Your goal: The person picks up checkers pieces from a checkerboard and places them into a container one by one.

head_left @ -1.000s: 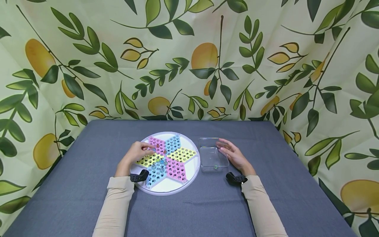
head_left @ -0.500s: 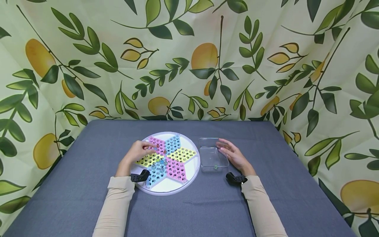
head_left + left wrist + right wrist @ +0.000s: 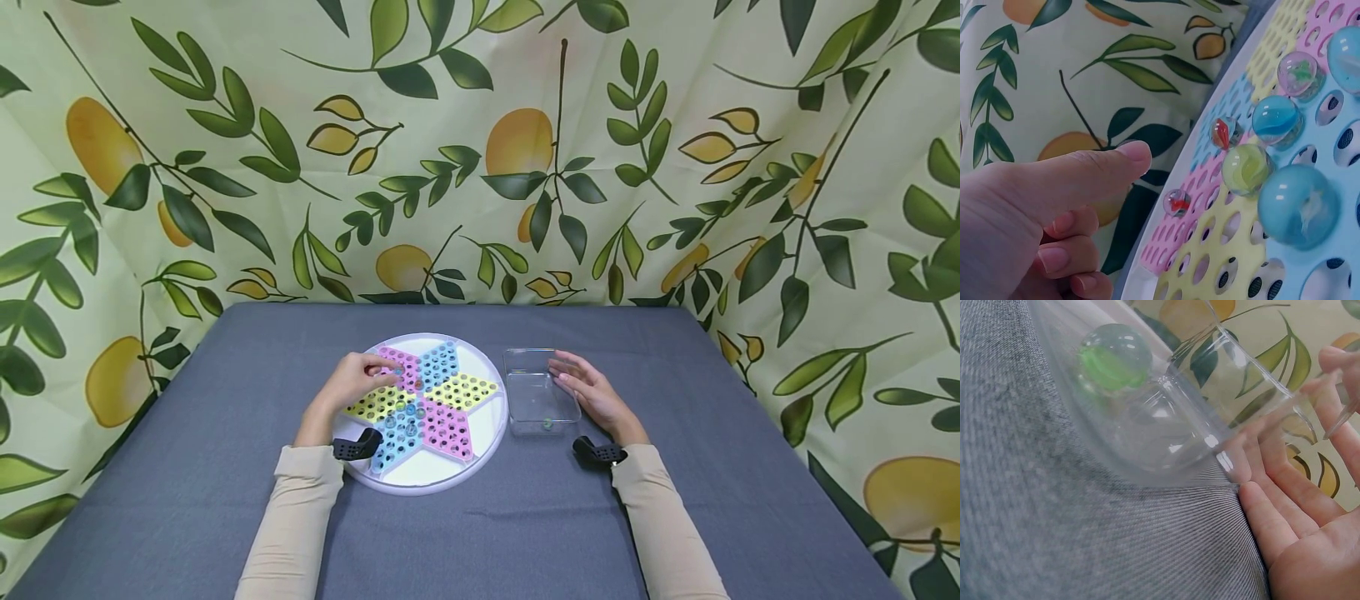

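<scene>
Bare left hand (image 3: 351, 385): over the star board's (image 3: 423, 402) pink point, fingers curled under, thumb out, gripping nothing.
Right hand (image 3: 592, 392): fingers straight, flat against the clear box (image 3: 538, 398) on the grey table (image 3: 480, 533).
Left wrist view only: marbles (image 3: 1276, 119) in board holes.
Right wrist view only: green marble (image 3: 1113, 357) inside box.
Writing: none readable.

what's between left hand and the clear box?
Head view: the star board with marbles on its round white tray lies between left hand and clear box.
</scene>
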Demonstrator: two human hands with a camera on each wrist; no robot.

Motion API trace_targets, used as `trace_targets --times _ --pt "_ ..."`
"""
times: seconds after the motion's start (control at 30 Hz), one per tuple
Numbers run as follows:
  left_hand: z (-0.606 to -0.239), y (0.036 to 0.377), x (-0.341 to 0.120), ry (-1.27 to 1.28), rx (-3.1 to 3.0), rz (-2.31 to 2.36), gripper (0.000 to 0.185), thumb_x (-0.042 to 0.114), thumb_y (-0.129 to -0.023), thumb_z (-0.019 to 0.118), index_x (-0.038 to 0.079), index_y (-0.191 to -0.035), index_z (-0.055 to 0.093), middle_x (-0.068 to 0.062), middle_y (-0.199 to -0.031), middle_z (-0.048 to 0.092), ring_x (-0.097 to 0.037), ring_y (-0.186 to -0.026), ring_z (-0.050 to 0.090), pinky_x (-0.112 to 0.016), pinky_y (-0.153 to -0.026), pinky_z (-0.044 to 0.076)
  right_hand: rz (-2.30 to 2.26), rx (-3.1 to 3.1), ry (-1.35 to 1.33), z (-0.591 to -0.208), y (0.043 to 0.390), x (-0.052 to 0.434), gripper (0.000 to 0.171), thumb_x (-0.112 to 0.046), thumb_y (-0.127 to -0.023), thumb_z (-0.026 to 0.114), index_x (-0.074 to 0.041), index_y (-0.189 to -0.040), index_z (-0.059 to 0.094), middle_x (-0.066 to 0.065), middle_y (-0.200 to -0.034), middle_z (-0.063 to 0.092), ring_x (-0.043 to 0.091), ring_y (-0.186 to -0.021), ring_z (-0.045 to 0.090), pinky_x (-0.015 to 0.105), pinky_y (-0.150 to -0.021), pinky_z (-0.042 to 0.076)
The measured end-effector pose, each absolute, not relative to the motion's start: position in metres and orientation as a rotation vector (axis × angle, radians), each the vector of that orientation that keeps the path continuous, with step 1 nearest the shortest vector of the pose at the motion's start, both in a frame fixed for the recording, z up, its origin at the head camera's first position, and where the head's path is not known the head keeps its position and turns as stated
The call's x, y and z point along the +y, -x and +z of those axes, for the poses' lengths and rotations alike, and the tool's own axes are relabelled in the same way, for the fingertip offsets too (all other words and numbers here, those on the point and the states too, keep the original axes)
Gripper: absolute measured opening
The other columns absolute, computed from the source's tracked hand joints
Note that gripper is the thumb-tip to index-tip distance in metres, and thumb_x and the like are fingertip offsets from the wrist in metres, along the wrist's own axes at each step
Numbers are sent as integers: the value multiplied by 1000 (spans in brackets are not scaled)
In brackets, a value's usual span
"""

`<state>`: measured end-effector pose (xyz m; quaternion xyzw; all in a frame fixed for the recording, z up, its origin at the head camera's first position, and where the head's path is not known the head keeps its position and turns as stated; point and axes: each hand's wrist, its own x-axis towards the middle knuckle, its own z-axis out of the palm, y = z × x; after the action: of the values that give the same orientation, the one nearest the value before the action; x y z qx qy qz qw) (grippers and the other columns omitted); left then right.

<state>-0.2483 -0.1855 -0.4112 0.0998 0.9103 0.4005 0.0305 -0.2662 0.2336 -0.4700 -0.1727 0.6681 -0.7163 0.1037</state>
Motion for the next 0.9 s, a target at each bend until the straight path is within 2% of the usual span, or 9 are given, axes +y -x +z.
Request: trace_targets --times 0.53,0.67,0.73,0.8,0.9 --pt "-408 249 -178 -299 2771 1286 32 20 -87 70 3 -115 70 3 -63 37 -10 -58 33 -20 -54 29 -2132 1941 492 -469 266 233 59 -8 -99 49 9 -147 19 37 -152 19 -8 -119 52 10 -98 44" --pt "-408 249 -176 -331 2773 1284 32 20 -88 69 2 -115 69 4 -62 36 -9 -58 33 -20 -53 29 -2130 1946 519 -470 266 233 62 -13 -99 52 9 -147 20 39 -151 19 -8 -120 52 10 -98 44" --pt "-408 249 -175 -346 2774 1287 32 20 -88 69 1 -114 69 4 -62 37 -9 -58 33 -20 -53 30 -2126 1954 560 -472 267 233 62 -16 -99 54 8 -147 22 38 -151 23 -7 -121 52 10 -98 44" --pt "-408 249 -174 -343 2775 1293 31 19 -87 70 1 -113 70 4 -62 37 -9 -58 34 -20 -54 30 -2133 1950 597 -473 267 234 59 -18 -98 55 4 -146 27 30 -149 35 -6 -121 52 10 -99 44" --pt "-408 249 -173 -351 2776 1301 31 20 -88 70 1 -113 70 4 -65 38 -9 -60 35 -20 -55 31 -2151 1923 668 -475 267 236 54 -17 -99 53 1 -145 32 20 -146 45 -3 -123 52 11 -99 44"
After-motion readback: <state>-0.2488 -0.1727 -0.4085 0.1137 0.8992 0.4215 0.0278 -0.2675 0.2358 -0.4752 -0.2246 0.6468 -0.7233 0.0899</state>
